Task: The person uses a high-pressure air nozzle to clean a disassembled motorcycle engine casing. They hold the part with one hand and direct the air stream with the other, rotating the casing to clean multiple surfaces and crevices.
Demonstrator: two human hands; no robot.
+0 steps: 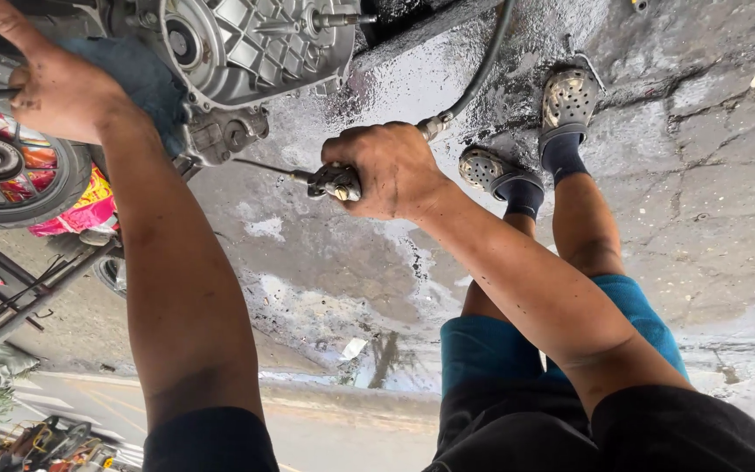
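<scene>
My left hand [54, 83] is at the top left, pressing a blue rag [141, 79] against the side of a grey metal engine casing [251, 39]. My right hand [391, 170] is in the middle, closed around a metal blow gun [334, 182]. Its thin nozzle [264, 166] points left toward the underside of the casing, just short of it. A dark hose [478, 74] runs from the gun up and away over the ground.
A small spoked wheel with a black tyre [2, 166] is at the left, with pink cloth [80, 210] beside it. Wet, cracked concrete [709, 175] lies below. My feet in grey perforated clogs [567, 100] stand at the upper right. A black metal frame [19, 297] crosses the lower left.
</scene>
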